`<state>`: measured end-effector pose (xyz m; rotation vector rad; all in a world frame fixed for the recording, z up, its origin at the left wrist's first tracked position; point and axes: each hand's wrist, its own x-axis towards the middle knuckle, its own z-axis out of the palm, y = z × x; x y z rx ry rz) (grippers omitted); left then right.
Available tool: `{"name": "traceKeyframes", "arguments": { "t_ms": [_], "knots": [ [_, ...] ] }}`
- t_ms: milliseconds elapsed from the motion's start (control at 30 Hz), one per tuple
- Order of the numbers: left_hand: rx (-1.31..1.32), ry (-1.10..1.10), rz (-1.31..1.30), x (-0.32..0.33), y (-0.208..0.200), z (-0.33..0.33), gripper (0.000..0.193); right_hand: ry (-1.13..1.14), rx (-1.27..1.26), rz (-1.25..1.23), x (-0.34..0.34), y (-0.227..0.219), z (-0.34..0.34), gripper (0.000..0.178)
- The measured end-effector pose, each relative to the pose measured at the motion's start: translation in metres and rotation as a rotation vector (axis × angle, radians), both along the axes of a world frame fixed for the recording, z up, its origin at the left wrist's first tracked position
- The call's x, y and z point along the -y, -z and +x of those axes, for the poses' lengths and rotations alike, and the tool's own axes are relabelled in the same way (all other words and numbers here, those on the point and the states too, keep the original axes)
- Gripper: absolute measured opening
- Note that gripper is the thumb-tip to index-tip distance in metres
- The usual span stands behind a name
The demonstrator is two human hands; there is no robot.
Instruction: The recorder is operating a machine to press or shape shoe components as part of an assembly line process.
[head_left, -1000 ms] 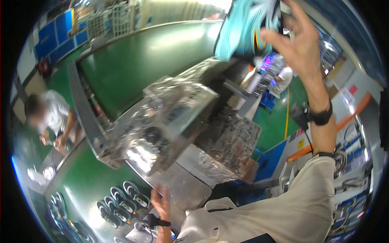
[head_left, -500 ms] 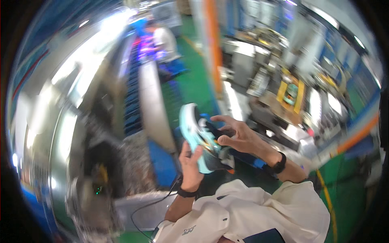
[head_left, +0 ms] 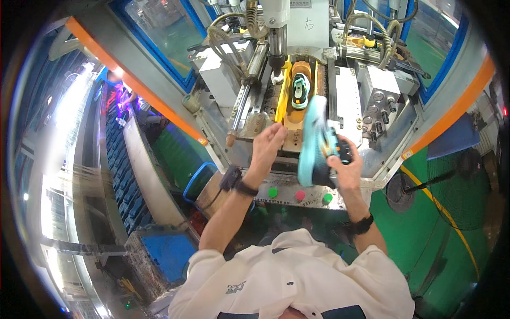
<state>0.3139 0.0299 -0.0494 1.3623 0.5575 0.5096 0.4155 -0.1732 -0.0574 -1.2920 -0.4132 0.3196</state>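
A mint-green, white and black sneaker [head_left: 314, 143] is in my right hand [head_left: 348, 166], its fingers wrapped round the dark upper. The shoe is held up, tilted on its side, over the front of a press machine. My left hand [head_left: 267, 148] has its fingers curled closed beside the lower end of a yellow bar [head_left: 282, 95]; its palm side is hidden, so anything within it cannot be made out. Farther back, a second sneaker [head_left: 300, 91] of like colours sits in the machine's brown mould [head_left: 295, 118], between yellow bars.
A metal nozzle [head_left: 277, 50] hangs above the mould's left side. Green buttons [head_left: 273, 192] and a red one [head_left: 300, 195] line the front panel. Orange-edged frames flank the machine. At the left runs a conveyor [head_left: 119, 159] with a person beside it; at the right stands a fan [head_left: 457, 183].
My view has swung from the conveyor to face the machine. The sneaker, earlier in my left hand, is now in my right. My left hand has left it and closed.
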Motion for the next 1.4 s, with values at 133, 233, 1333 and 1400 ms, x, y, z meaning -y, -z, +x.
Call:
{"name": "traceKeyframes", "arguments": {
  "t_ms": [133,233,1333,1400],
  "knots": [
    [-0.129,-0.177,0.421,-0.086,0.084,0.118,0.054,0.185,0.012,-0.057,0.033,-0.020,0.033,0.057],
    [-0.288,-0.371,0.570,-0.115,0.106,0.173,0.071,0.321,0.085,-0.095,0.053,-0.022,0.048,0.055],
    [0.065,-0.800,-0.285,-0.037,-0.003,-0.249,0.023,0.161,0.541,-1.195,-0.331,0.106,0.210,0.053],
    [0.036,-0.909,-0.269,-0.020,0.000,-0.263,0.022,0.154,0.806,-1.058,-0.314,0.091,0.174,0.055]
  ]
}}
